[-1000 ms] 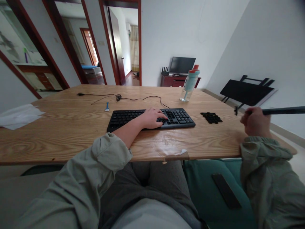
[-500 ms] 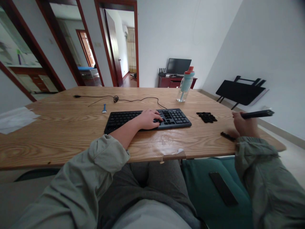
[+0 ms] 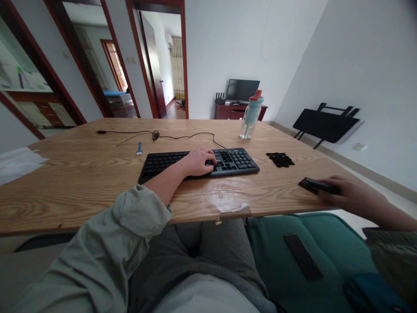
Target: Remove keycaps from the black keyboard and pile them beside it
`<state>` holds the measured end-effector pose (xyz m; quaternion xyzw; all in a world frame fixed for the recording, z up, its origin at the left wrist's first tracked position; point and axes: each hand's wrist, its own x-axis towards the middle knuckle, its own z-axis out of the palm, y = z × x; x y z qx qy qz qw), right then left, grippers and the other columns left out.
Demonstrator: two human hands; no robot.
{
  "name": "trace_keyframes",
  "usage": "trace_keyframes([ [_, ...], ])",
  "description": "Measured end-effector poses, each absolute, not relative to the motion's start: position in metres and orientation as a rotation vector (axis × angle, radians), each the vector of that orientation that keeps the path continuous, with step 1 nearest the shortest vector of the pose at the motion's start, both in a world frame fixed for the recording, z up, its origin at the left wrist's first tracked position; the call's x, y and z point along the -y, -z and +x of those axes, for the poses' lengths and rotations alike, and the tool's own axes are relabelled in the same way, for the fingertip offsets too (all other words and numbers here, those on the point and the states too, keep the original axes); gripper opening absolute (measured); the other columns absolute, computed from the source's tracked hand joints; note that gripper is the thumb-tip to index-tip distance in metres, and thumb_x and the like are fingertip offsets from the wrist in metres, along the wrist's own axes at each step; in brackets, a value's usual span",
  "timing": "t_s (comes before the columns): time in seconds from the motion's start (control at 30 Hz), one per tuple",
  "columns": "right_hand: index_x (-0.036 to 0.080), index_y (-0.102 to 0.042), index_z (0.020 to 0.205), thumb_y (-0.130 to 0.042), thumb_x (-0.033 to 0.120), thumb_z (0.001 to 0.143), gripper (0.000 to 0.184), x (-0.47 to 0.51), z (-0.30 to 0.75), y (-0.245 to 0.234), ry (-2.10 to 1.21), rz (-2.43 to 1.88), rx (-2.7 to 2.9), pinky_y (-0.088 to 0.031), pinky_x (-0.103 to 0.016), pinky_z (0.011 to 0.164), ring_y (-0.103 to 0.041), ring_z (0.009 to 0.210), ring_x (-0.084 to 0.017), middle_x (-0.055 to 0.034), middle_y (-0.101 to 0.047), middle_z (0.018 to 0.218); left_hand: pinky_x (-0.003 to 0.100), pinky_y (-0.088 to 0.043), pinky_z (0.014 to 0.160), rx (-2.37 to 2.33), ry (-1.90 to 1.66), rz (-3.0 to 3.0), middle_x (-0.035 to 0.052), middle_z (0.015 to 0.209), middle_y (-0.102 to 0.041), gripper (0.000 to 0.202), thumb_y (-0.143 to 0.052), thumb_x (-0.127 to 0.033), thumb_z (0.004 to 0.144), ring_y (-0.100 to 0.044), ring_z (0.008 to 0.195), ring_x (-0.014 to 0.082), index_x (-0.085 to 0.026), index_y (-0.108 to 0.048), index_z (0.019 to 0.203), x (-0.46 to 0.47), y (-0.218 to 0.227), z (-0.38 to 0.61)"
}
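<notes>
My left hand [image 3: 198, 162] lies on the black keyboard [image 3: 239, 161], fingers loosely spread over its middle keys. Some key positions near the fingers look bare. On the right of the table, my right hand [image 3: 345, 191] is closed around a long black object [image 3: 322, 186], too blurred to name. Its front end reaches a small dark piece [image 3: 306, 187] on the tabletop, and I cannot tell whether the two touch. A cluster of loose black keycaps [image 3: 280, 159] lies between the keyboard and my right hand.
A blue-and-white small brush [image 3: 139, 149] lies left of the keyboard. Behind runs the keyboard's cable [image 3: 182, 137]. A clear water bottle [image 3: 250, 116] stands at the back. White paper [image 3: 19, 164] is at far left. A flat black object [image 3: 302, 256] rests on the green seat [image 3: 270, 248].
My right hand has come down to the tabletop with the long black object, which was raised and pointing right before. My left hand stays on the keyboard. The view has shifted slightly.
</notes>
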<state>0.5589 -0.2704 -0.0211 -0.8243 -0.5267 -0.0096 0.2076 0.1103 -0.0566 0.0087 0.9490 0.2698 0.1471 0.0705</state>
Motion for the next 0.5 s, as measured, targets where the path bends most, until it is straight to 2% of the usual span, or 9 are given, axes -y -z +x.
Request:
trace_keyframes([
  [0.07, 0.031, -0.080, 0.087, -0.078, 0.045, 0.054, 0.036, 0.276, 0.563, 0.022, -0.109, -2.232, 1.619, -0.053, -0.048, 0.083, -0.073, 0.092, -0.036, -0.0194, -0.077, 0.113, 0.044, -0.044, 0.117, -0.814, -0.422, 2.863, 0.0101, 0.134, -0.071, 0.027, -0.064, -0.027, 0.088, -0.063, 0.129, 0.0297, -0.023, -0.083, 0.105, 0.057, -0.008, 0.110],
  [0.17, 0.025, -0.082, 0.100, -0.068, 0.061, 0.067, 0.051, 0.283, 0.565, 0.019, -0.140, -2.183, 1.733, -0.056, -0.049, 0.084, -0.073, 0.097, -0.038, -0.0180, -0.077, 0.112, 0.044, -0.043, 0.118, -0.827, -0.387, 2.876, 0.0095, 0.137, -0.070, 0.031, -0.063, -0.027, 0.089, -0.062, 0.131, 0.0292, -0.024, -0.083, 0.112, 0.057, -0.007, 0.109],
  [0.3, 0.021, -0.083, 0.112, -0.065, 0.063, 0.073, 0.060, 0.284, 0.560, 0.017, -0.200, -2.154, 1.855, -0.059, -0.047, 0.090, -0.073, 0.107, -0.039, -0.0161, -0.077, 0.121, 0.048, -0.039, 0.122, -0.866, -0.306, 2.879, 0.0088, 0.147, -0.065, 0.040, -0.061, -0.031, 0.091, -0.057, 0.138, 0.0307, -0.027, -0.079, 0.126, 0.059, -0.008, 0.109],
  [0.5, 0.027, -0.084, 0.109, -0.066, 0.059, 0.075, 0.050, 0.281, 0.561, 0.021, -0.243, -2.177, 1.872, -0.058, -0.048, 0.085, -0.074, 0.099, -0.038, -0.0148, -0.079, 0.113, 0.051, -0.033, 0.126, -0.877, -0.241, 2.883, 0.0067, 0.156, -0.058, 0.042, -0.058, -0.032, 0.093, -0.049, 0.146, 0.0303, -0.032, -0.076, 0.131, 0.062, -0.010, 0.111],
])
